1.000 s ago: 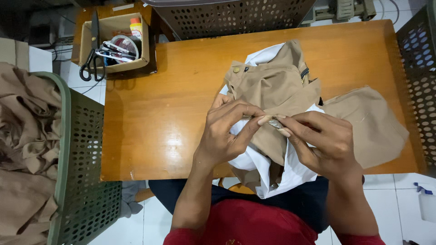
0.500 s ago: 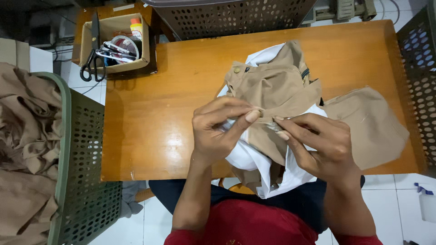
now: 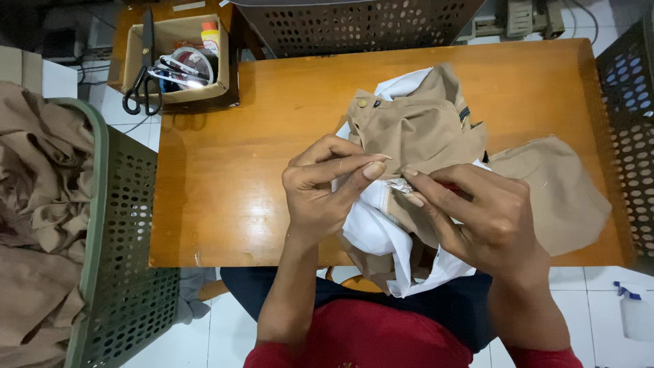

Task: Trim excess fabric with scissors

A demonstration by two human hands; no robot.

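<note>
A tan garment with white lining lies bunched on the wooden table, spilling over the near edge. My left hand is raised over it, thumb and forefinger pinched together, touching the cloth's edge. My right hand pinches a small silvery bit on the garment between thumb and fingers, with something red partly hidden under the palm. A loose tan cloth piece lies to the right of my right hand.
A cardboard box with black scissors, a glue bottle and small tools sits at the back left. A green basket full of tan cloth stands at the left. Dark perforated baskets stand behind and at the right.
My left hand has lifted slightly and its fingers have drawn away from the right fingertips to the left. The right hand and garment stay almost still.
</note>
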